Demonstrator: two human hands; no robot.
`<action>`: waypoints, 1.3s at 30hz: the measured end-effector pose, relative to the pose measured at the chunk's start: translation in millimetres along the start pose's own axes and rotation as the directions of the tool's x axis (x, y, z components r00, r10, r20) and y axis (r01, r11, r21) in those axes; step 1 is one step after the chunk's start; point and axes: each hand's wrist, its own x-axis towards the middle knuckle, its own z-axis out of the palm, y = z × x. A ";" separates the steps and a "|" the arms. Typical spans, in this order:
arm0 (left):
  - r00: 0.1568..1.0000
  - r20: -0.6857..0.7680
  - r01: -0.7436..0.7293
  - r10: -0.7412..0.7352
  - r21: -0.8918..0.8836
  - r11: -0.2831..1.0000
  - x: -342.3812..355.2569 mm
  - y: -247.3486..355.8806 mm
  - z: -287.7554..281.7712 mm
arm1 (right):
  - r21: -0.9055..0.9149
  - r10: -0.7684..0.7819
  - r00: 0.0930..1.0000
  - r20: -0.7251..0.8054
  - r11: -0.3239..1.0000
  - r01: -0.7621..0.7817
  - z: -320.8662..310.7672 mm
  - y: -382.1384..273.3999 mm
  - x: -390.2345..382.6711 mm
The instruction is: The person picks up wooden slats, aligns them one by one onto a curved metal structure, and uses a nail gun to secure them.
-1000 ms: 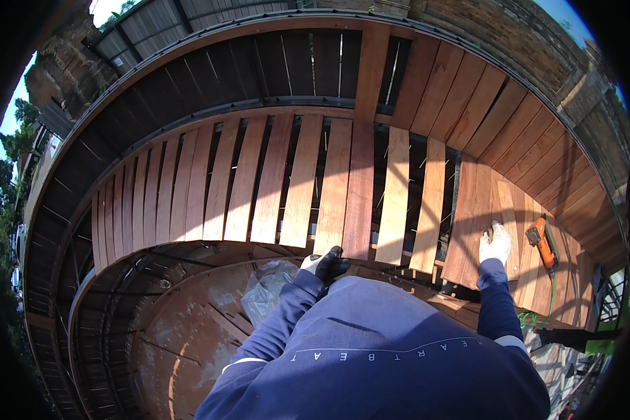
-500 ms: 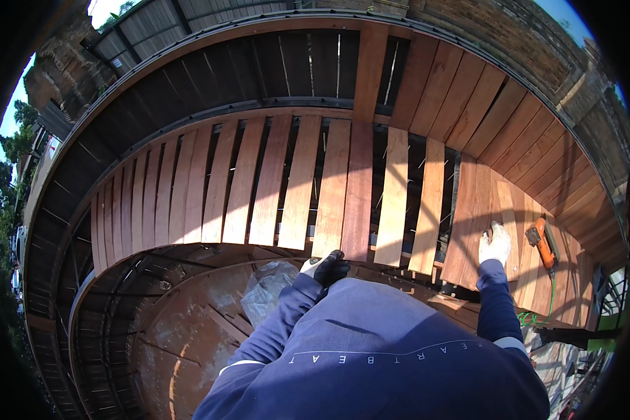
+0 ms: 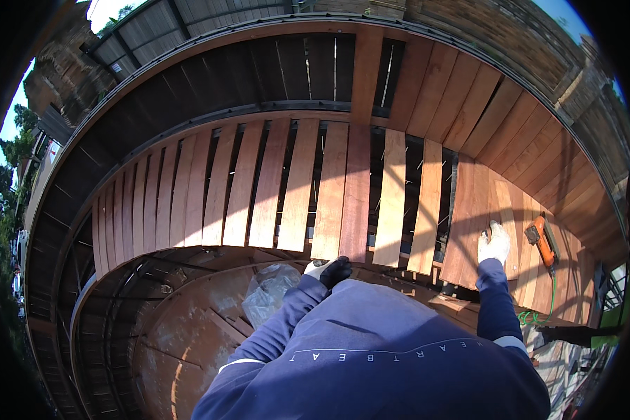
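Gripping board end [image 3: 353, 245], hands [image 3: 331, 270] gloved.

— How is the light? — Hard, low sun from the right warms the deck boards [image 3: 343, 189]; the fence [image 3: 210, 77] and lower left sit in deep shade.

— And the picture? — Sharp at centre; fisheye bends straight edges, a black vignette rings the frame, sky [image 3: 108, 8] blown white.
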 end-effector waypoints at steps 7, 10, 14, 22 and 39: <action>0.980 0.201 0.001 -0.011 0.048 0.999 -2.5 -1.4 -11.6 | 0.002 -0.017 0.999 -0.040 1.000 0.017 7.3 7.1 -2.0; 0.988 0.154 -0.010 0.003 0.041 0.999 -8.2 1.8 1.1 | -0.009 -0.018 0.999 -0.027 1.000 0.017 7.4 9.2 -2.4; 0.967 0.255 0.036 -0.017 -0.068 0.997 -8.7 4.0 4.2 | 0.002 -0.017 0.999 -0.028 1.000 0.017 4.5 2.6 -0.8; 0.897 0.227 -0.408 0.380 0.755 0.513 -43.4 8.8 21.7 | 0.001 -0.008 1.000 -0.025 1.000 0.008 1.7 1.8 -1.3; 0.957 -0.026 -0.257 0.290 0.394 0.882 -36.2 17.7 20.6 | -0.013 -0.002 1.000 -0.014 1.000 0.001 0.3 0.5 -0.8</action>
